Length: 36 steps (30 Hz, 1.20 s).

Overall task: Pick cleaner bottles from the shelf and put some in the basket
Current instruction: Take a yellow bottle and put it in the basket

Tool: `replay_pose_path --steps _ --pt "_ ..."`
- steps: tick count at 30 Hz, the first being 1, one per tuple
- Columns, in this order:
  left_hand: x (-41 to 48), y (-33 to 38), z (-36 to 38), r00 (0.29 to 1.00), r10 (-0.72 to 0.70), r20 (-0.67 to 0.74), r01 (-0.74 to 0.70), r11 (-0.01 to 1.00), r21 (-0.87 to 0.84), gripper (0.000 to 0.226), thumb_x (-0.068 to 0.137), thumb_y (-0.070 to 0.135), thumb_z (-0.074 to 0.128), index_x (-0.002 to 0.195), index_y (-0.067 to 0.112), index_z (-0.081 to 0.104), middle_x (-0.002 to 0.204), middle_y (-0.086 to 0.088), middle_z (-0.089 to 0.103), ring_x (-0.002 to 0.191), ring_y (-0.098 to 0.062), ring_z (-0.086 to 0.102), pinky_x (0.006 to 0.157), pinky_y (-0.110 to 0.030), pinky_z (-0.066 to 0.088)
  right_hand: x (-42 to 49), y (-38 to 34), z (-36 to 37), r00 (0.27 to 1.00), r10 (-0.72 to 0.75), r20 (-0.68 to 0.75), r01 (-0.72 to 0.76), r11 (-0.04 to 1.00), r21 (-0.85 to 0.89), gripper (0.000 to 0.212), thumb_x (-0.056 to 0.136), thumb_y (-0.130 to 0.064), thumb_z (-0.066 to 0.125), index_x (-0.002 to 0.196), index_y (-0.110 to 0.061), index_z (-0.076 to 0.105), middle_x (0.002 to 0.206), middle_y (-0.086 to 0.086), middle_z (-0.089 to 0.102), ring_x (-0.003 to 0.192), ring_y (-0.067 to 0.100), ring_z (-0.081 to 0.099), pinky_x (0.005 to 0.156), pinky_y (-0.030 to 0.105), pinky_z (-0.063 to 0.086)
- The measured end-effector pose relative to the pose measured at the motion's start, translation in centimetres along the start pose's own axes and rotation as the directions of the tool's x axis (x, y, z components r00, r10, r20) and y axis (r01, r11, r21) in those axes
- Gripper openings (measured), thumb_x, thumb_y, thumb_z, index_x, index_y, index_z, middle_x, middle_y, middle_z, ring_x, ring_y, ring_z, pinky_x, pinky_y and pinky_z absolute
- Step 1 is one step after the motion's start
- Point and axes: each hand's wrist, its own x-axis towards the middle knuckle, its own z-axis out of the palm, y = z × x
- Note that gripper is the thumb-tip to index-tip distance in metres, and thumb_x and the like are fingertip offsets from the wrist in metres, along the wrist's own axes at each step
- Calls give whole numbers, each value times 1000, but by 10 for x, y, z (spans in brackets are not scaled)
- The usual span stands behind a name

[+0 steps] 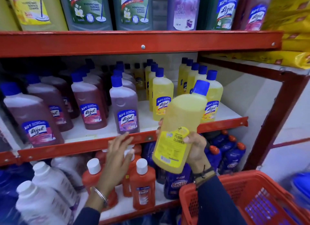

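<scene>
Before red shelves (140,43), right hand (195,147) grips yellow bottle (177,131); left hand (117,156) fingers apart

red shelf (83,145) | Lizol bottles (125,107) standing in rows (blue caps)

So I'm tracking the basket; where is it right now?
Lower right of the head view: the red basket hangs below the right hand holding the yellow bottle.
</scene>
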Motion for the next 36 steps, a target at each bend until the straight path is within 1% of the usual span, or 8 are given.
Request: replay_pose_path --steps 2,6,11,15,21,25,30,36 --pt "-4 37 14 995 88 54 -66 946 -319 36 92 36 46 127 31 50 139 14 44 130 -14 40 109 -37 33 -2 -6 0 979 -163 -125 148 981 -123 72 54 -23 65 118 7 51 97 17 68 83 27 68 76 40 53" --pt "2 113 44 957 238 168 -117 842 -527 61 81 39 67 134 33 37 137 21 38 125 -4 44 100 -15 38 -24 -25 -16 914 -363 -178 220 816 -534 73 72 -49 64 132 -17 40 113 -5 63 102 9 63 83 27 52" --pt "6 135 77 920 272 282 -34 772 -635 67 74 19 77 130 32 42 126 7 50 98 -6 62 83 -21 54 -67 -39 -67 969 -218 -117 50 635 -771 74 79 -64 46 140 -31 23 135 -7 34 131 -3 30 104 12 31" --pt "-7 142 119 863 304 403 37 757 -652 58 78 16 71 128 31 44 124 5 51 101 -7 62 82 -20 53 -105 -44 -116 974 -109 -199 -76 671 -738 67 68 -45 76 122 -28 40 119 -15 57 116 4 54 90 20 47" --pt "-32 123 196 742 281 608 81 864 -498 53 78 19 69 126 25 46 122 4 54 111 -10 56 91 -34 51 -151 -1 -182 946 56 -320 -262 714 -650 65 60 -16 83 113 -23 47 110 3 61 97 6 62 80 23 54" --pt "-56 106 235 670 208 713 159 897 -411 40 77 11 70 115 14 57 111 2 63 96 -9 59 84 -20 49 -171 40 -219 927 133 -350 -366 517 -773 65 61 -10 87 117 -16 53 108 6 66 98 21 62 86 37 51" --pt "-75 96 272 510 75 857 126 979 -161 43 72 23 76 110 10 63 102 -12 71 92 -25 62 70 -27 41 -189 89 -244 897 222 -383 -439 340 -832 62 57 -13 87 113 -14 59 95 -4 66 85 10 60 68 9 42" --pt "-85 89 305 254 -98 962 77 994 81 43 70 28 78 102 4 63 103 -20 69 94 -34 63 81 -39 50 -191 134 -261 826 392 -406 -502 183 -845 55 63 -36 82 103 -10 56 100 9 69 89 26 63 72 36 45"
